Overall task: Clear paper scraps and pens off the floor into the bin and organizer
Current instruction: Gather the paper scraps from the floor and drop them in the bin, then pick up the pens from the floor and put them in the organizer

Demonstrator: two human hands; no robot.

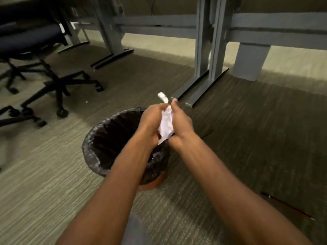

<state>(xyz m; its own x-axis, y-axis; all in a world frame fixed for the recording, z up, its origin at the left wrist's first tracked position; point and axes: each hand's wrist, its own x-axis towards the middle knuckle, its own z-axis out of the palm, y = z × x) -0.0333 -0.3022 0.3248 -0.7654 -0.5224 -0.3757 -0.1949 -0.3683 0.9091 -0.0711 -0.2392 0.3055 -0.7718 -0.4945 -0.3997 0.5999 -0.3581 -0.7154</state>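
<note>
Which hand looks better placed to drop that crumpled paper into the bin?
Probably the left. Both hands grip the crumpled paper, but the left hand sits over the bin's open mouth, while the right hand is by its far right rim, over the carpet.

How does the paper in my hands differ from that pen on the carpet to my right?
The crumpled paper is white and bunched, while the pen is dark, thin and straight. The paper is held up between the left hand and right hand, partly over the bin; the pen lies flat on the floor, untouched and away from the bin. Both are things yet to be put away.
</note>
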